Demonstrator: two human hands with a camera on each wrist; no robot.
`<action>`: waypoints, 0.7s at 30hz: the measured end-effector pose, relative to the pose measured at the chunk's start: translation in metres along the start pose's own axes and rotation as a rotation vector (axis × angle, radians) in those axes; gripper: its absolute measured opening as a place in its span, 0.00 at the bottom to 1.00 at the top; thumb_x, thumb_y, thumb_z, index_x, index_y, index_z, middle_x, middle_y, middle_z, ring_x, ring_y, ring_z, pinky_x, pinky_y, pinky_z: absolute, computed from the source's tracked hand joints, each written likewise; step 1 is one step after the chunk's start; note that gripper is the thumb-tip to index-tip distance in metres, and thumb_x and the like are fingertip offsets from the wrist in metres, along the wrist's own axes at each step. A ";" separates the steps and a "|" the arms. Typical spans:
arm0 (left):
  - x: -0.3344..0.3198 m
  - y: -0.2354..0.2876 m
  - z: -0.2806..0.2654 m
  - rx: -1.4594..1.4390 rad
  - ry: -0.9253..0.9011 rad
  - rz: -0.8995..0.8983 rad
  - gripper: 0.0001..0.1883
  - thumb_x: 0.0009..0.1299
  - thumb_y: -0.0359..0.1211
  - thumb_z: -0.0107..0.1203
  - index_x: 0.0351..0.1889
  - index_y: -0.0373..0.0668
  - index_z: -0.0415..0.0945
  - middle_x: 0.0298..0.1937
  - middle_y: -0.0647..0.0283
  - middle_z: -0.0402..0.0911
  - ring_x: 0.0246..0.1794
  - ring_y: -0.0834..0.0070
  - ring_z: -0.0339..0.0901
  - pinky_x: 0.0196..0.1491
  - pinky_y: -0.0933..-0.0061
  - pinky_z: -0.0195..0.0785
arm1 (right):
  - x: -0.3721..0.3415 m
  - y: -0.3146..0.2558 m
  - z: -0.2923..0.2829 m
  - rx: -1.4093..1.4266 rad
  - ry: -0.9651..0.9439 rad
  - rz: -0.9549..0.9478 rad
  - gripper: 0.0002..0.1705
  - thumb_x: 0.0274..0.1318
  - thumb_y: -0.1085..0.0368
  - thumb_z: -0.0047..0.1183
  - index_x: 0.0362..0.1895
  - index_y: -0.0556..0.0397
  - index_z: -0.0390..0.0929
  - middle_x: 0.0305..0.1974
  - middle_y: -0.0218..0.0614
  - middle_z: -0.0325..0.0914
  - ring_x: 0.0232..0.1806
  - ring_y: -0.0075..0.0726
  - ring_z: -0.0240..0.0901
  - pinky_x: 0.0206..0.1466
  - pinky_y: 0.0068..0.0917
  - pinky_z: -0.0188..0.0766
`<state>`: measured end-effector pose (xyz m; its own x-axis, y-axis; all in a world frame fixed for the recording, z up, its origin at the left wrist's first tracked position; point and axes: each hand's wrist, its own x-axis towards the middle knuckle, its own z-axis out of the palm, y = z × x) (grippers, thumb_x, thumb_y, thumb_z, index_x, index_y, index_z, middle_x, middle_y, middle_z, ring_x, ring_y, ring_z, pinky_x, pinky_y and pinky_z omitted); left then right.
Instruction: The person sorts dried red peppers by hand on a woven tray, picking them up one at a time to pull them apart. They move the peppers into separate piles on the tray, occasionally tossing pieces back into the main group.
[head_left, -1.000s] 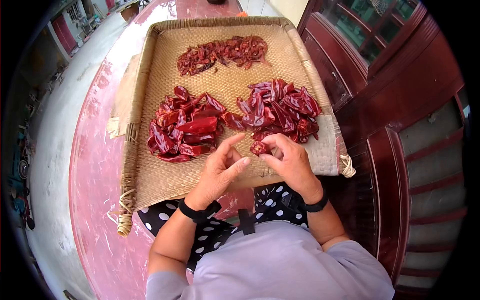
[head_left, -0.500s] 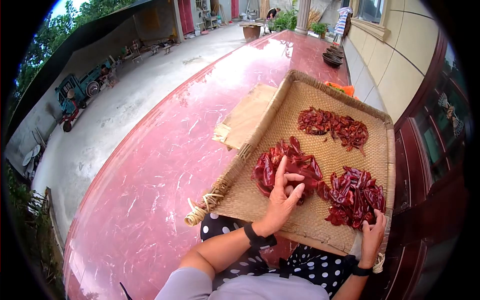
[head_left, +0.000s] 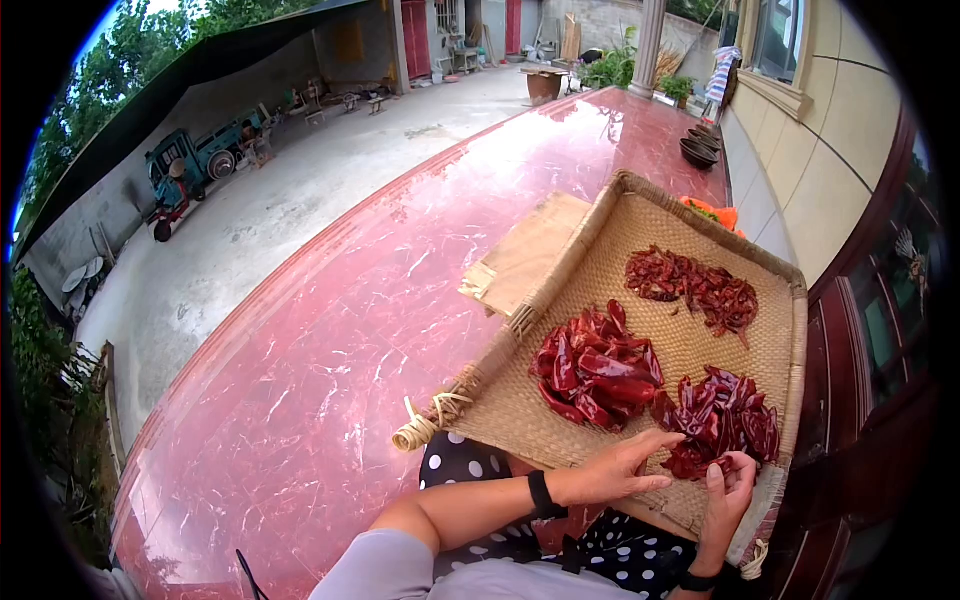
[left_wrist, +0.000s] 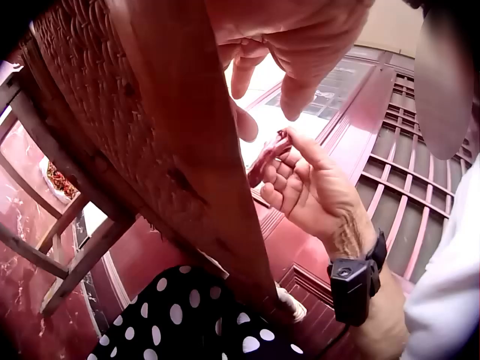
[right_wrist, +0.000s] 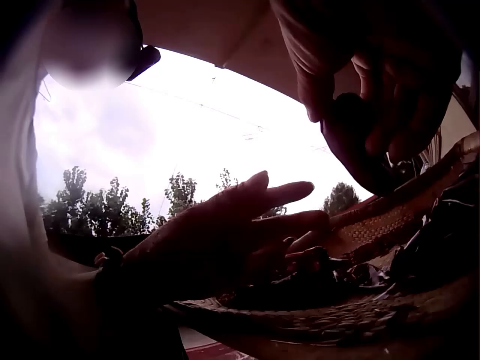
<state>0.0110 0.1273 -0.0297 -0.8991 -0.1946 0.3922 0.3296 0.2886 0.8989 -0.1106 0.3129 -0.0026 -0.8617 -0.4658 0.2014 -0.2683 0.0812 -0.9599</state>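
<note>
My right hand pinches a dark red dried chili pepper between thumb and fingers, at the near edge of the right chili pile. My left hand reaches across from the left, its fingers extended and holding nothing, just short of the right hand. In the left wrist view the pepper hangs below the left fingertips. Both hands are over the near side of a woven tray. A second pile of whole glossy chilies lies on its left half. Broken, shrivelled chili pieces lie toward the far side.
The tray has a raised, bound rim and rests over the person's spotted trousers. A wooden board sits left of it on the red marbled floor. Dark red doors stand close on the right. Dark bowls lie farther off.
The head view has swung left and up to the courtyard. My left hand went over the left pile, then moved right toward the right hand. The right hand dipped to the right pile and now holds a chili.
</note>
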 end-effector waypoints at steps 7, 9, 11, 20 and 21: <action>0.005 -0.019 0.010 -0.351 -0.112 -0.382 0.27 0.79 0.37 0.53 0.74 0.44 0.62 0.49 0.62 0.82 0.31 0.83 0.75 0.35 0.79 0.72 | -0.002 -0.002 0.022 -0.035 -0.193 -0.020 0.20 0.70 0.55 0.54 0.53 0.58 0.73 0.43 0.34 0.76 0.37 0.22 0.73 0.42 0.24 0.73; 0.006 -0.013 0.001 -0.562 0.078 -0.331 0.21 0.81 0.38 0.49 0.68 0.42 0.64 0.47 0.66 0.82 0.28 0.87 0.74 0.32 0.84 0.71 | 0.008 0.003 0.009 -0.214 -0.018 -0.090 0.18 0.71 0.59 0.52 0.56 0.57 0.73 0.46 0.32 0.76 0.38 0.22 0.73 0.42 0.22 0.71; 0.007 -0.020 -0.012 -0.802 0.245 -0.245 0.19 0.82 0.42 0.48 0.62 0.41 0.65 0.60 0.58 0.79 0.34 0.81 0.78 0.39 0.80 0.75 | 0.016 0.011 -0.018 -0.442 0.065 -0.094 0.16 0.68 0.65 0.53 0.56 0.58 0.73 0.48 0.33 0.76 0.41 0.24 0.72 0.45 0.23 0.71; 0.012 -0.013 -0.028 -1.062 0.223 -0.216 0.41 0.81 0.48 0.45 0.81 0.46 0.33 0.79 0.47 0.52 0.49 0.62 0.81 0.52 0.66 0.76 | 0.019 0.025 -0.047 -1.019 0.014 -0.016 0.34 0.50 0.69 0.66 0.64 0.50 0.71 0.57 0.46 0.72 0.60 0.57 0.67 0.63 0.45 0.67; 0.013 -0.007 -0.029 -1.023 0.229 -0.241 0.44 0.79 0.47 0.49 0.82 0.49 0.30 0.80 0.48 0.49 0.49 0.61 0.81 0.52 0.65 0.76 | 0.019 0.022 -0.042 -1.062 0.008 -0.007 0.34 0.49 0.69 0.66 0.63 0.48 0.71 0.56 0.45 0.72 0.60 0.57 0.68 0.62 0.45 0.67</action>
<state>0.0054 0.0957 -0.0254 -0.9323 -0.3432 0.1143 0.3308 -0.6814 0.6529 -0.1504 0.3428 -0.0113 -0.8605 -0.4638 0.2110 -0.5084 0.8082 -0.2972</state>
